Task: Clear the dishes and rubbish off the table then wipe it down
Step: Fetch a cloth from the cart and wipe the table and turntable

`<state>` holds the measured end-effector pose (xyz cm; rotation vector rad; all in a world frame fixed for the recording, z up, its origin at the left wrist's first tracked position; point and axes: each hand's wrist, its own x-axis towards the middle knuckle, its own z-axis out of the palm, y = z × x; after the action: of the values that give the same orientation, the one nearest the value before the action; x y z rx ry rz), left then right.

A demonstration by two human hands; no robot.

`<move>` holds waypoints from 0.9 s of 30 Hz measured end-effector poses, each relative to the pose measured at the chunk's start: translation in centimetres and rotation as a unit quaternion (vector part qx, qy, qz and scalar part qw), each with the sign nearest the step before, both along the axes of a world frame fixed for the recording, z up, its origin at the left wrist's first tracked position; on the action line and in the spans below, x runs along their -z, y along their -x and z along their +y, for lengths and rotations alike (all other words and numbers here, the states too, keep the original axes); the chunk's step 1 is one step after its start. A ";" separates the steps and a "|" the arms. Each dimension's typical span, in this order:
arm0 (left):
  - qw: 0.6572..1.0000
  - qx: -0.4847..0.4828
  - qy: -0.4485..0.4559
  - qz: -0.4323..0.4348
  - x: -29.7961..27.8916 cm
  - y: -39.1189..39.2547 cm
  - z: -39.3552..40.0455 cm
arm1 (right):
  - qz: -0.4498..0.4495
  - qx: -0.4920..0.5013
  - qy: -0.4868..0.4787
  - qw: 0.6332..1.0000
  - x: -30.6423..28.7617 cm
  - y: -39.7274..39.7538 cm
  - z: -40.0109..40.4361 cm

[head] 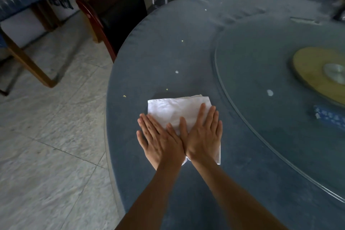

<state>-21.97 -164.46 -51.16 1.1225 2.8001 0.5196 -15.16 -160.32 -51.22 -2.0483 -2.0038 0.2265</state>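
A folded white cloth lies flat on the round blue-grey table, near its left edge. Both hands press down on it with straight fingers, side by side and touching at the thumbs. My left hand covers the cloth's near left corner and partly lies on the bare tabletop. My right hand covers the cloth's near right part. Small white and yellow crumbs dot the table beyond the cloth.
A glass turntable with a yellow hub fills the table's right side; a blue packet and a white scrap lie on it. A dark chair stands at the table's far left edge. Tiled floor lies left.
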 end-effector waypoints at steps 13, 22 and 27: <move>0.998 0.065 0.012 0.025 0.2 10.7 8.2 | -0.001 0.080 -0.004 0.997 0.1 10.2 6.8; 0.993 0.105 0.019 0.040 0.0 14.5 13.0 | 0.016 0.126 0.011 0.992 0.2 13.5 10.9; 0.994 0.111 0.000 0.020 -0.1 15.1 14.9 | 0.008 0.130 0.021 0.991 0.0 14.0 12.5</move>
<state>-37.11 -149.59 -51.04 1.4360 2.6601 0.4805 -29.15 -147.83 -51.18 -2.2984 -1.7112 0.2330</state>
